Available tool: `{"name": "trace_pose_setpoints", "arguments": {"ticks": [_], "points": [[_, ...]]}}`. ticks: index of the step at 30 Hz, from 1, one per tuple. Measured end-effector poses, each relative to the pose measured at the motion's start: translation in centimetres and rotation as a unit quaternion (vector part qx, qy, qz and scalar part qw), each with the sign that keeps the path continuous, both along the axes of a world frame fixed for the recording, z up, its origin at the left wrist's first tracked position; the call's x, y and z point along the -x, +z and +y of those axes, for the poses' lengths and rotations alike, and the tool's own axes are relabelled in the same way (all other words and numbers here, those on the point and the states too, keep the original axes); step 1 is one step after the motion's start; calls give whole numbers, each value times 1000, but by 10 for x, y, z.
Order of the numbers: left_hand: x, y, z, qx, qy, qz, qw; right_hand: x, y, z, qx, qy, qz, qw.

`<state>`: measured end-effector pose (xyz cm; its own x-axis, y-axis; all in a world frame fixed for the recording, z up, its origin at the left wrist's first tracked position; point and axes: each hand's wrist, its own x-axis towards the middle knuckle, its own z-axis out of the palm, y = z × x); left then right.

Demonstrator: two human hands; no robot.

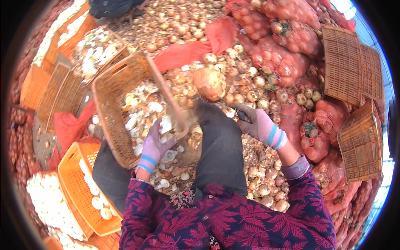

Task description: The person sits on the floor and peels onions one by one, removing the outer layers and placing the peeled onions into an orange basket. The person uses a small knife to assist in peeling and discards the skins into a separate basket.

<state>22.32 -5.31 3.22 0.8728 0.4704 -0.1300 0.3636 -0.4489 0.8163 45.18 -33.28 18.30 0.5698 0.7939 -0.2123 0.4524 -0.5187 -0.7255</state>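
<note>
My left hand [156, 143], in a pale lavender glove with a blue-striped cuff, is open with spread fingers and holds nothing. It is over the near right side of a brown plastic crate [109, 121] with white onion pieces and peels [143, 104] in it. My right hand [256, 123], gloved alike, is closed round the dark handle of a knife [242, 115], its thin blade pointing left past my knee. Beyond the knee appears a large, blurred brown onion [209, 83]; whether it touches the heap I cannot tell.
Loose onions [179, 27] and skins cover the ground. Red mesh sacks of onions [279, 58] pile up at right, near stacked brown crates [343, 62]. Peeled white onions fill orange crates [77, 183] at left. Red netting [183, 54] lies ahead; another person's dark clothing [110, 7] shows at top left.
</note>
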Motion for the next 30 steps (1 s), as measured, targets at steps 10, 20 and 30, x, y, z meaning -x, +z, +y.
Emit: {"name": "trace_pose_setpoints", "arguments": {"ticks": [10, 20, 30], "points": [[70, 10, -6, 287, 139, -258, 912, 110, -5, 87, 57, 418, -210, 882], [140, 30, -5, 568, 145, -326, 742, 121, 9, 157, 173, 590, -151, 774], [167, -21, -6, 686, 45, -348, 637, 145, 29, 190, 104, 650, -75, 749]]}}
